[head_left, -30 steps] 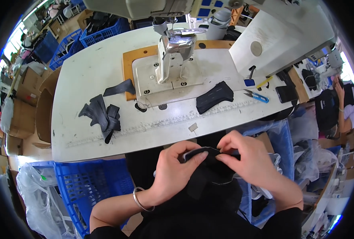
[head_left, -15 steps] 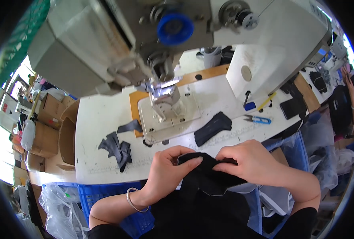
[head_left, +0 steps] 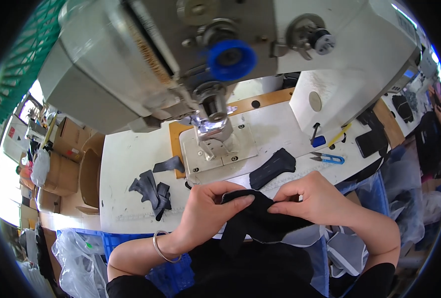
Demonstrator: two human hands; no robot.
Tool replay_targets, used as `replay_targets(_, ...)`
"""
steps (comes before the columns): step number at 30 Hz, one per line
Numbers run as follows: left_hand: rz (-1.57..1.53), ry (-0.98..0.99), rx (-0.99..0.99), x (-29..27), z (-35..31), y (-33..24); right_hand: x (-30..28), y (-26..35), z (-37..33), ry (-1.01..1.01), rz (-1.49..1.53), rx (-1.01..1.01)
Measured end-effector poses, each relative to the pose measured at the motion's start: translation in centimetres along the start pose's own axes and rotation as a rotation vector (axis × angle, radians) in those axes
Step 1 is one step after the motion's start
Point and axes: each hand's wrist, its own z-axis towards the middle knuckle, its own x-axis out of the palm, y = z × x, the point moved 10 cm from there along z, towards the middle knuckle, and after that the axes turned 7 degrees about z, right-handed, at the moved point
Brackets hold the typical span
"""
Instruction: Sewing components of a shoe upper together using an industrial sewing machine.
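Observation:
A folded piece of black fabric [head_left: 260, 223] is held between my two hands, in front of the sewing machine table. My left hand [head_left: 213, 208] pinches its upper left edge between thumb and fingers. On the other side, my right hand [head_left: 305, 201] pinches its top edge. Beyond my hands, a dark fabric piece [head_left: 273, 168] lies flat on the table. Several dark scraps [head_left: 152, 192] are heaped to the left. The sewing machine's presser foot and needle area [head_left: 213, 141] stands ahead of my hands, apart from the cloth.
Blue-handled thread snips [head_left: 328, 158] and a phone [head_left: 370, 143] lie on the white tabletop [head_left: 121, 149], at the right. The machine head [head_left: 131, 59] overhangs the table. A blue crate [head_left: 168, 278], plastic bags [head_left: 76, 258] and cardboard boxes [head_left: 64, 171] stand around. Another person is at the far right.
The whole view has shifted slightly, so the machine and table appear lower and further right. My right fingers have moved a little along the fabric's edge; both hands keep their hold.

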Motion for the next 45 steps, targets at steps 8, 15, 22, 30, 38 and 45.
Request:
replay_targets(8, 0.025, -0.028, 0.140, -4.6, 0.0, -0.2, 2.3, 2.1, 3.1, 0.025, 0.002, 0.007)
replay_targets(15, -0.110, -0.016, 0.125, -7.3, 2.0, -0.7, 2.6, 2.1, 5.9, -0.103, 0.084, -0.054)
replay_targets(22, -0.067, 0.003, 0.133, -9.0, 5.1, -0.7, 2.4, 1.1, 8.1, -0.256, 0.204, -0.049)
replay_targets(30, -0.002, -0.032, 0.355, -10.8, 7.6, -1.7, 2.7, 1.1, 10.0, -0.333, 0.188, -0.140)
replay_targets(38, -0.040, 0.063, 0.391, -10.5, 7.3, -2.2, 2.5, 0.1, 10.0, -0.386, 0.094, -0.052)
replay_targets(45, -0.019, 0.045, 0.307, -10.6, 7.3, -1.6, 2.7, 1.1, 9.7, -0.338, 0.159, -0.049)
